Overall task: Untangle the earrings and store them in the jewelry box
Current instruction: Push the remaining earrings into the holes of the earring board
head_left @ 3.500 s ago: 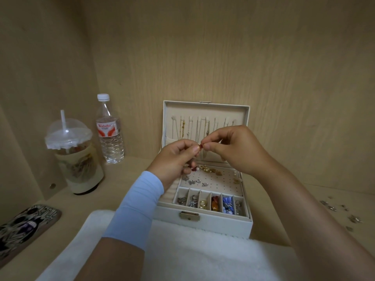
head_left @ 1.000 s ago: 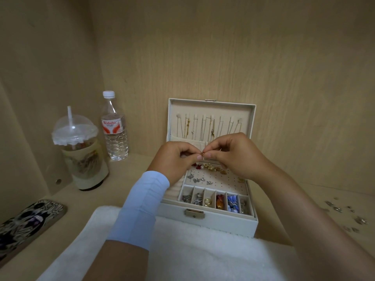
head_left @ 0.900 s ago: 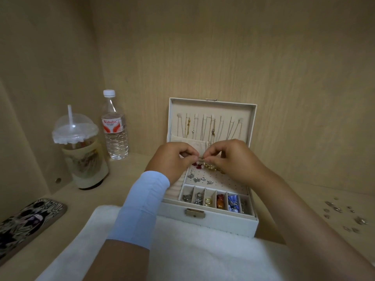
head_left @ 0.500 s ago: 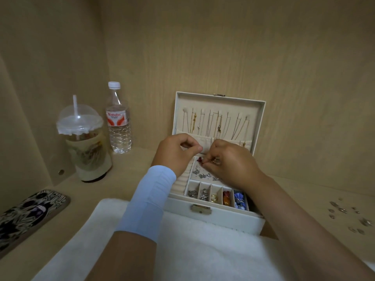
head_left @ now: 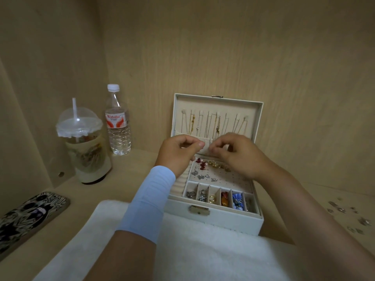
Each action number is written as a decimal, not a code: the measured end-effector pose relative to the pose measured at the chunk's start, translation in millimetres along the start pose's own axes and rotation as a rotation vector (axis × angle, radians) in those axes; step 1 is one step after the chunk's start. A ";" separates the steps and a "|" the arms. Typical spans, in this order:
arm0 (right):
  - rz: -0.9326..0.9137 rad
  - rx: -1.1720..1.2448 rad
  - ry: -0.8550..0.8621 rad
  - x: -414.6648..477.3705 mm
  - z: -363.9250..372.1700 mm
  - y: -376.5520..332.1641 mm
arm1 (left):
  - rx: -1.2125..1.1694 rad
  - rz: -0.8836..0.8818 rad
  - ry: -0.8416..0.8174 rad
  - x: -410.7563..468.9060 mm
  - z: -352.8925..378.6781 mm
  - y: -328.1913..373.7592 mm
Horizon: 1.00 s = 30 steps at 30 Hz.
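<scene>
The white jewelry box (head_left: 223,221) stands open on the shelf, with chains hanging inside its raised lid (head_left: 218,107). Red earrings (head_left: 201,162), gold ones (head_left: 215,164) and silver ones (head_left: 201,176) lie on the perforated pad. The front compartments (head_left: 215,193) hold more pieces. My left hand (head_left: 178,154), its wrist in a pale blue sleeve, hovers over the pad's back left with thumb pressed to forefinger and nothing visible in it. My right hand (head_left: 240,157) hovers beside it with fingers curled; what they hold is hidden by blur.
A lidded drink cup with a straw (head_left: 85,147) and a water bottle (head_left: 117,126) stand at the left. A patterned phone (head_left: 30,217) lies at the near left. A white towel (head_left: 182,252) lies before the box. Several small silver pieces (head_left: 345,211) lie scattered at the right.
My hands lowered a small red earring from in front of the lid to the pad. They have since lifted slightly and drawn apart. The red piece no longer shows between the fingertips.
</scene>
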State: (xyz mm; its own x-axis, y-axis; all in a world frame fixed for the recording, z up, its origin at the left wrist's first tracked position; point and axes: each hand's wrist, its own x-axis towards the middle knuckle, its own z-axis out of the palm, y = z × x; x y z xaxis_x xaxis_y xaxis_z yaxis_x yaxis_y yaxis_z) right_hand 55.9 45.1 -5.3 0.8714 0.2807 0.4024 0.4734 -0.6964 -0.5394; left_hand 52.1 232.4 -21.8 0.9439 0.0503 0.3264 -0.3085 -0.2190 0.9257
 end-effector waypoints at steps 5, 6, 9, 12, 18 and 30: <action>-0.030 0.281 0.004 -3.4 -14.5 -11.9 | -0.178 -0.077 -0.058 -5.1 5.2 12.9; -0.039 0.288 0.014 -3.6 -13.1 -13.9 | -0.202 -0.086 -0.072 -6.3 6.0 14.6; -0.050 0.278 0.118 -1.8 -9.0 -13.1 | -0.205 -0.091 -0.107 -9.5 6.2 17.1; -0.058 0.297 0.120 -3.0 -8.6 -11.1 | -0.194 -0.086 -0.130 -10.1 4.0 17.3; -0.028 0.366 0.182 -2.7 -2.2 -10.8 | -0.141 -0.064 -0.112 -9.8 3.5 17.2; -0.005 0.434 0.232 -5.8 4.0 -11.2 | -0.055 -0.052 -0.160 -7.9 -0.1 13.1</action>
State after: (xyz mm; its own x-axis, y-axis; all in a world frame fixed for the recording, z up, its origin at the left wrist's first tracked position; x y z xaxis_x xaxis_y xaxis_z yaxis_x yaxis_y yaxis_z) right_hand 46.1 53.9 -4.6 0.8405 0.0943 0.5335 0.5306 -0.3422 -0.7755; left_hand 40.6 229.1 -12.2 0.9642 -0.0968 0.2470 -0.2604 -0.1659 0.9511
